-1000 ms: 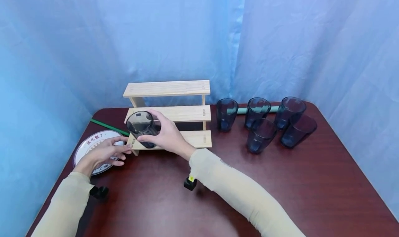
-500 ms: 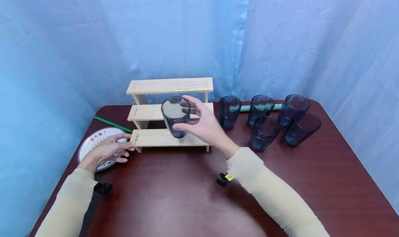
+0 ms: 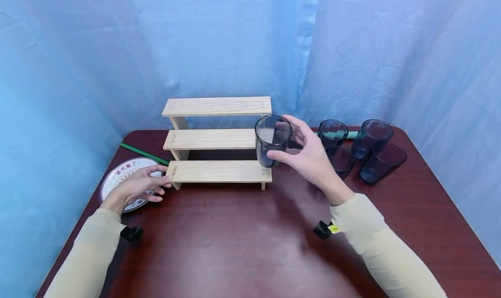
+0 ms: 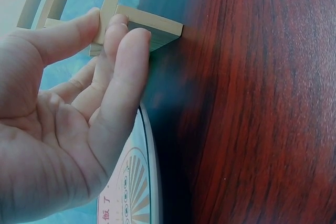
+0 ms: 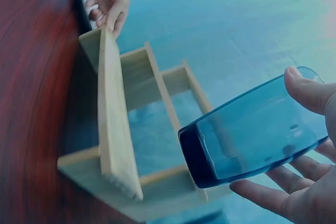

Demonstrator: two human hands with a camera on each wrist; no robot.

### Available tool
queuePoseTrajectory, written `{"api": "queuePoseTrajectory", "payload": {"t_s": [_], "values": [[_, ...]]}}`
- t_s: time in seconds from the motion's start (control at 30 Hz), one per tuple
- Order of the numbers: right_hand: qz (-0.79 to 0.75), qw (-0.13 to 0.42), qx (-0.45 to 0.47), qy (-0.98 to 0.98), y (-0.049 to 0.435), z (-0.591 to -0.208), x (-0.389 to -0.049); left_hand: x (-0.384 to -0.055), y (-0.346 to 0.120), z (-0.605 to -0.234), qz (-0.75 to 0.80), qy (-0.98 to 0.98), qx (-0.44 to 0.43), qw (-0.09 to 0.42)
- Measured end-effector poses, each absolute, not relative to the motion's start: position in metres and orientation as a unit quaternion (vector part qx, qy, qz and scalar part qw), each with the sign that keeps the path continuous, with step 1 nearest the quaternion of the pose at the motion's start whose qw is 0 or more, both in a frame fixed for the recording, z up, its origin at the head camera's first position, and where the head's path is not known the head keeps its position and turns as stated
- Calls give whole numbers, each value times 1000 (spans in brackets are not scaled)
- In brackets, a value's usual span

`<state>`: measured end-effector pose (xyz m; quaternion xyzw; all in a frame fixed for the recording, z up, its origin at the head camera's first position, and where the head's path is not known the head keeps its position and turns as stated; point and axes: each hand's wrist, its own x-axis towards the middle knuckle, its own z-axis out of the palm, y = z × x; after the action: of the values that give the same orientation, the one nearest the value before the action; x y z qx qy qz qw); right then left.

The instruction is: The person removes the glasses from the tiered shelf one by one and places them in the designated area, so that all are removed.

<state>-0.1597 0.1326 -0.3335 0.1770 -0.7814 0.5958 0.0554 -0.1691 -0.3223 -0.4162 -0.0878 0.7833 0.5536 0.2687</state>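
My right hand (image 3: pixel 313 161) grips a dark see-through drinking glass (image 3: pixel 263 143), thumb on one side and fingers on the other. The glass is held upright, seen in front of the right end of a three-tier wooden display rack (image 3: pixel 219 171). In the right wrist view the same glass (image 5: pixel 252 129) has its thick base toward the rack. My left hand (image 3: pixel 138 185) pinches the left end of the rack's lowest board between thumb and fingers. The left wrist view shows those fingers (image 4: pixel 126 61) at the board's end.
Several more dark glasses (image 3: pixel 373 137) stand at the right rear, partly hidden by my right hand. A white plate with red characters (image 3: pixel 111 176) lies under my left hand. Behind it is a green strip (image 3: pixel 141 152). Blue curtains (image 3: pixel 219 37) enclose the brown table (image 3: pixel 235 228).
My right hand has carried the glass from the rack's left end to its right end. My left hand stays at the rack's left end.
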Motion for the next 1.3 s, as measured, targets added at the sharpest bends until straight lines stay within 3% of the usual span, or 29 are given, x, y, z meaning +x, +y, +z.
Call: {"api": "queuePoseTrajectory", "payload": {"t_s": [0.43, 0.9, 1.3], "values": [[552, 46, 140, -821, 166, -358, -150, -168, -325, -415, 552, 784, -87, 271], [533, 74, 156, -828, 162, -402, -143, -164, -331, -412, 550, 784, -83, 275], [553, 49, 140, -820, 159, -416, -145, -164, -330, -411, 546, 786, -90, 274]]}}
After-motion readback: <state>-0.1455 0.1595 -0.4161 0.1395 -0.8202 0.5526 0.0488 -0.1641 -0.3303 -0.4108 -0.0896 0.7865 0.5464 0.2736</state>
